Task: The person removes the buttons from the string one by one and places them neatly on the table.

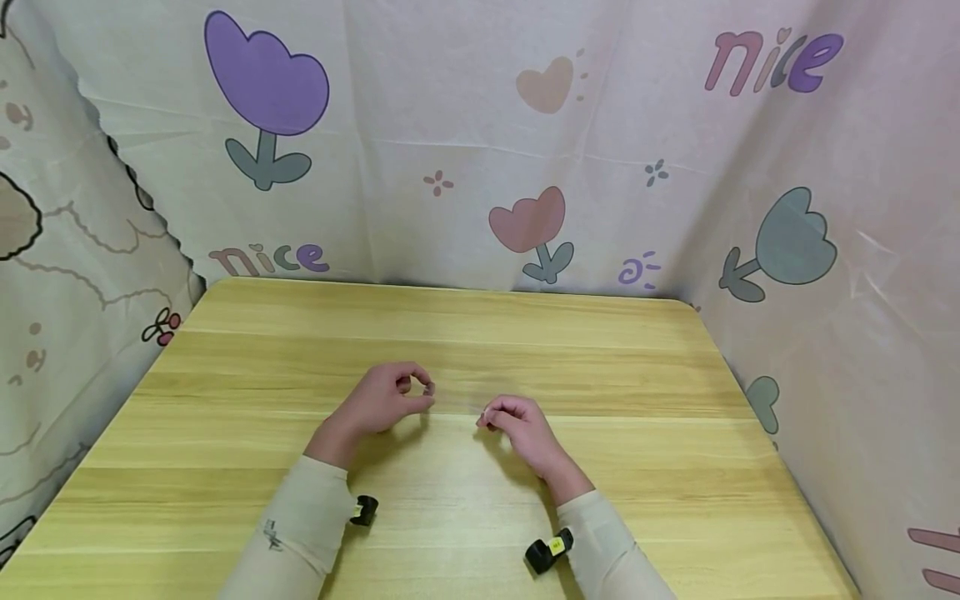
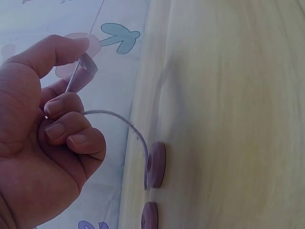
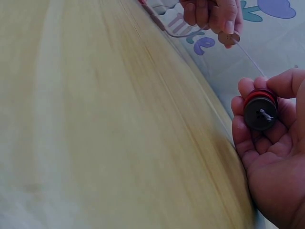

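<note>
Cord-and-button piece, held above a wood-grain table (image 1: 450,333) between 2 bare hands set apart. Left hand (image 1: 384,398): thumb and fingertip pinch 1 small brown button (image 3: 228,38), seen with holes in its face; the remaining fingers curl towards the palm. Thin pale cord (image 3: 250,59): 1 length, running from the brown button across to the right hand, and leaving the left hand on its other side in a loose arc. Reddish-brown discs (image 2: 158,164), 2 in the left wrist view: 1 where the arc comes down, 1 beside it, cropped by the frame; whether they rest on the table, cannot tell. Right hand (image 1: 523,429): fingers and thumb close about a button stack (image 3: 260,109), comprising 1 dark round button at the front, a pale cord knot (image 3: 265,115) on its face, and red behind; full count hidden. Sleeves (image 1: 288,525): 2, beige, each with 1 black device (image 1: 547,552) bearing a yellow label. Backdrop: pale printed curtain (image 1: 420,83) with 1 large purple tulip (image 1: 266,75) and the word "nice" shown 2 times.
</note>
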A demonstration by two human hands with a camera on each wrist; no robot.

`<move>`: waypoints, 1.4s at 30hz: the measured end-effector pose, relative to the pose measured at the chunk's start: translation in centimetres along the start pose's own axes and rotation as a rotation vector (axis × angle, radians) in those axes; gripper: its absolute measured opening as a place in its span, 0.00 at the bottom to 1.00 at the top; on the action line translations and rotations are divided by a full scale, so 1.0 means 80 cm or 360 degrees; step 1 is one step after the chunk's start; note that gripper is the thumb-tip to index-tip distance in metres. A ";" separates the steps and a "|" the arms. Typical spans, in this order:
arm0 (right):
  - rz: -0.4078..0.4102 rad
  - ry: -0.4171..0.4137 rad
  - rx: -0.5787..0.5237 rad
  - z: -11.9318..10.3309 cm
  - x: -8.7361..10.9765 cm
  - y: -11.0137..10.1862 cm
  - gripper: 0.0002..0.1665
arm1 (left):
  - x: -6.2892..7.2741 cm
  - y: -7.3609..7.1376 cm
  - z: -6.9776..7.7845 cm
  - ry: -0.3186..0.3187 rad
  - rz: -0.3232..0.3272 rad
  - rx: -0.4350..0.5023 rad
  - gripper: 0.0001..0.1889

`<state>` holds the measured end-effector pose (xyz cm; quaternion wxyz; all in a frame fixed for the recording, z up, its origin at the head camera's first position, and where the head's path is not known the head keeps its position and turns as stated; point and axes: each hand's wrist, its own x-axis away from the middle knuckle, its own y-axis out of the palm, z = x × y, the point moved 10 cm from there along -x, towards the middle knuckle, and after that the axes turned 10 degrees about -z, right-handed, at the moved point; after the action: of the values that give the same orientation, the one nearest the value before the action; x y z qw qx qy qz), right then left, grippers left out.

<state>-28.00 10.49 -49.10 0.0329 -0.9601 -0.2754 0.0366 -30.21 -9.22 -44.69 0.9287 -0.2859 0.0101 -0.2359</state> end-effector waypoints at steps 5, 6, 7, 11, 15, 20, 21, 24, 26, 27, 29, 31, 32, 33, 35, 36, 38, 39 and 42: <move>-0.0003 -0.0002 0.0007 0.000 -0.001 0.000 0.11 | 0.004 -0.004 -0.009 -0.0066 -0.0008 0.0131 0.08; -0.0004 0.0000 0.0009 0.000 -0.001 0.000 0.11 | 0.005 -0.004 -0.012 -0.0082 -0.0020 0.0176 0.09; -0.0002 0.0000 0.0010 0.000 -0.001 0.000 0.11 | 0.006 -0.004 -0.015 -0.0102 -0.0029 0.0230 0.09; 0.0001 0.0003 0.0009 0.000 -0.002 -0.001 0.10 | 0.010 -0.005 -0.023 -0.0153 -0.0057 0.0385 0.12; -0.0002 0.0001 0.0007 -0.001 -0.001 0.000 0.11 | 0.014 -0.010 -0.026 -0.0176 -0.0047 0.0411 0.14; -0.0009 -0.0006 0.0001 -0.001 -0.001 0.000 0.11 | 0.015 -0.025 -0.026 -0.0132 0.0037 0.0206 0.11; -0.0010 -0.0006 -0.0001 -0.001 -0.001 0.000 0.12 | 0.015 -0.028 -0.026 -0.0116 0.0057 0.0143 0.10; -0.0011 -0.0009 -0.0005 -0.002 -0.001 0.001 0.12 | 0.017 -0.035 -0.029 -0.0110 0.0097 0.0070 0.10; -0.0010 -0.0009 -0.0008 -0.003 -0.001 0.001 0.12 | 0.019 -0.037 -0.033 -0.0129 0.0086 0.0122 0.10; -0.0009 -0.0004 -0.0007 -0.002 0.000 0.000 0.12 | 0.020 -0.037 -0.036 -0.0147 0.0082 0.0156 0.10; -0.0007 0.0002 -0.0005 -0.002 0.000 0.000 0.12 | 0.023 -0.037 -0.041 -0.0175 0.0069 0.0230 0.11; -0.0005 0.0005 -0.0005 -0.002 0.000 0.000 0.12 | 0.025 -0.038 -0.044 -0.0189 0.0060 0.0275 0.12; -0.0003 0.0007 -0.0005 -0.001 0.000 0.000 0.12 | 0.026 -0.039 -0.045 -0.0188 0.0059 0.0278 0.12; -0.0002 0.0009 -0.0003 -0.001 0.000 0.000 0.12 | 0.027 -0.041 -0.046 -0.0194 0.0068 0.0280 0.12; 0.0000 0.0010 -0.0002 -0.001 0.000 0.000 0.12 | 0.028 -0.044 -0.047 -0.0193 0.0077 0.0267 0.12; -0.0001 0.0010 -0.0003 -0.001 0.000 0.000 0.11 | 0.029 -0.045 -0.047 -0.0198 0.0083 0.0255 0.12; -0.0002 0.0010 -0.0003 0.000 -0.001 0.000 0.11 | 0.031 -0.049 -0.050 -0.0214 0.0099 0.0220 0.11; -0.0003 0.0010 -0.0001 0.000 -0.001 0.000 0.11 | 0.032 -0.051 -0.050 -0.0223 0.0111 0.0198 0.11; -0.0004 0.0010 -0.0001 -0.001 -0.001 0.001 0.11 | 0.033 -0.056 -0.050 -0.0203 0.0136 0.0114 0.11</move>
<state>-28.01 10.41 -49.03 0.0334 -0.9598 -0.2765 0.0333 -30.45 -15.74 -45.34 0.9463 -0.2661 -0.0455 -0.1777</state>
